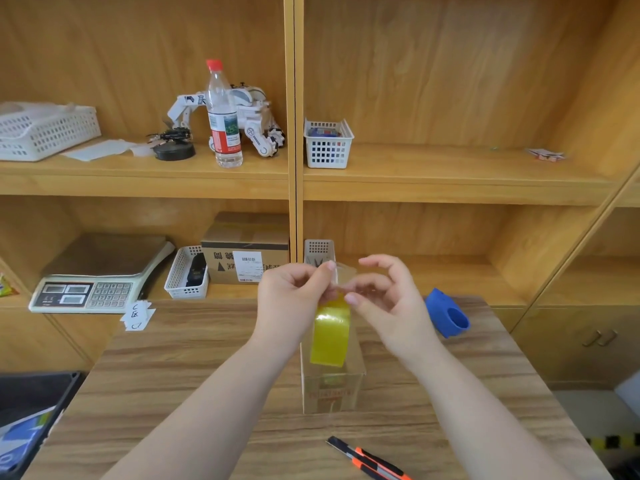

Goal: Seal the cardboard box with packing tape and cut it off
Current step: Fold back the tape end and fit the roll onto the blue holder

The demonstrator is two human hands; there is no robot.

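Note:
A small cardboard box (332, 388) stands upright in the middle of the wooden table (194, 362). Just above it hangs a roll of yellowish packing tape (330, 332), held on edge. My left hand (294, 299) pinches the top of the roll, thumb up against a loose clear strip of tape (344, 276). My right hand (384, 299) is beside it with fingers curled and spread, the index fingertip touching the roll's upper edge. An orange and black utility knife (369, 459) lies on the table near the front edge, to the right of the box.
A blue tape dispenser (446, 317) lies at the table's back right. Behind the table are wooden shelves holding a weighing scale (97, 275), white baskets (187, 275), a labelled carton (246, 251), a water bottle (223, 116) and a toy robot (256, 116). Paper slips (136, 315) sit at the table's back left corner.

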